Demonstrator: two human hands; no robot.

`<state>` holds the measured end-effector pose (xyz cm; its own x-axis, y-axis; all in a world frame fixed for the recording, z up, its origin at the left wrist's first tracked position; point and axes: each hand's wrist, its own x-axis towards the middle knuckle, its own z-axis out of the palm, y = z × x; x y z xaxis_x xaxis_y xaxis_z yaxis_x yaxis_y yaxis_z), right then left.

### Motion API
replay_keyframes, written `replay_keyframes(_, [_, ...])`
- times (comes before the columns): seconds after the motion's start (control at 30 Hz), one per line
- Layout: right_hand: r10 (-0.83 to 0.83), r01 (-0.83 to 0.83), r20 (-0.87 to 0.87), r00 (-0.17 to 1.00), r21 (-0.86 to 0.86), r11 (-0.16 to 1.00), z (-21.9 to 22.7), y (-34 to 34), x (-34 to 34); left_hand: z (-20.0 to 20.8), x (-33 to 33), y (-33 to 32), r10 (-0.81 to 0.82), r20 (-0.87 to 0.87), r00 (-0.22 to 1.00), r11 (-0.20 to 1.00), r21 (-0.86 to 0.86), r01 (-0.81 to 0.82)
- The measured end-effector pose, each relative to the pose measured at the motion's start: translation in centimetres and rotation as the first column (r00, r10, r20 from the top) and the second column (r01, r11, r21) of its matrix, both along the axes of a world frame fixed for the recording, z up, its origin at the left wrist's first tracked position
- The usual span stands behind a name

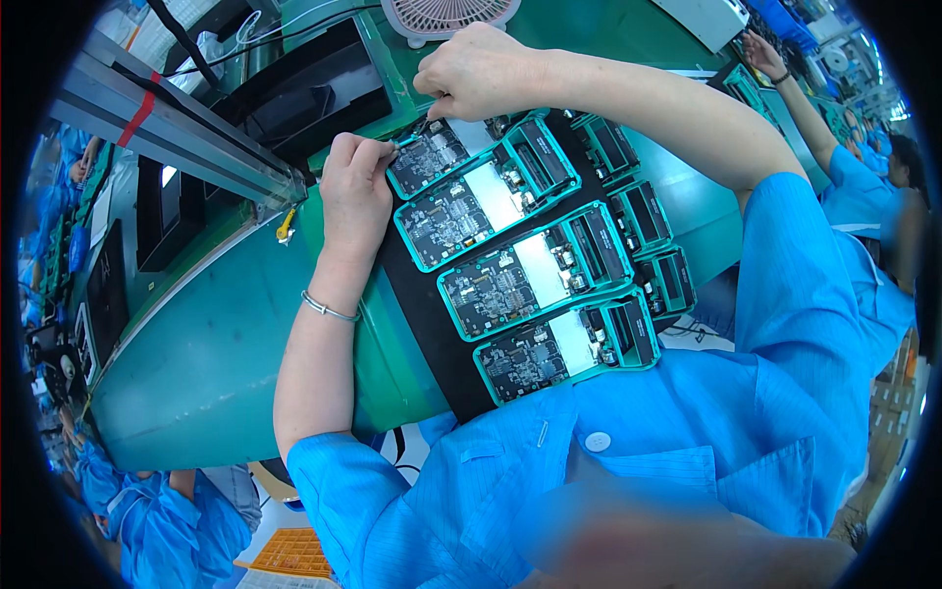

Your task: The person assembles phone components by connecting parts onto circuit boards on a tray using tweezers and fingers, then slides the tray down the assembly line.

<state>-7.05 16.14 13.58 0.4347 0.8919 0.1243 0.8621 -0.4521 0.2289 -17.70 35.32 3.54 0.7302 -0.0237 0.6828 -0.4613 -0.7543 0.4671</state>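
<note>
Several teal-framed electronic units with exposed dark circuit boards lie in a row on a black mat (417, 309). At the farthest unit (429, 162), my left hand (355, 191) pinches at the left corner of the frame, thumb and fingers pressed together. My right hand (478, 71) reaches over the far edge of that same unit, fingers curled in a pinch. Whatever either hand grips is too small or hidden to make out. Closer to me are a second unit (446, 228), a third unit (491, 294) and the nearest unit (530, 368), all untouched.
Smaller teal-framed parts (643, 218) line the mat's right side. Beyond my hands are a black tray (329, 88) and a pink fan (451, 15). A metal post (196, 137) stands left, near a yellow item (286, 226). Another person's hand (763, 54) is at the far right.
</note>
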Motion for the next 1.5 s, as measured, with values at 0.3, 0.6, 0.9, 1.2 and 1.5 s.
replay_keyframes(0.3, [0.023,-0.023,0.007,1.000,-0.052,0.998,0.0,0.8,-0.1,-0.1,0.3,0.9,-0.082,-0.013,0.997,0.993,0.084,0.083])
replay_keyframes(0.6, [0.092,-0.085,-0.058,0.994,0.122,0.989,1.0,-2.2,-4.4,0.1,-5.8,-0.4,-0.036,-0.002,0.999,0.992,-0.119,0.036])
replay_keyframes(0.9, [-0.003,0.006,-0.110,0.994,0.031,1.000,0.6,-1.8,-6.6,-0.2,-7.3,-1.7,0.008,0.003,1.000,0.992,-0.128,-0.007])
replay_keyframes(1.2, [-0.024,0.023,-0.112,0.993,-0.014,1.000,0.5,-1.3,-7.1,-0.5,-7.8,-1.4,-0.006,0.012,1.000,0.997,-0.072,0.007])
replay_keyframes(1.5, [-0.004,0.000,-0.088,0.996,-0.043,0.999,0.6,-1.1,-7.1,-0.1,-7.9,-1.3,0.018,0.013,1.000,1.000,-0.024,-0.017])
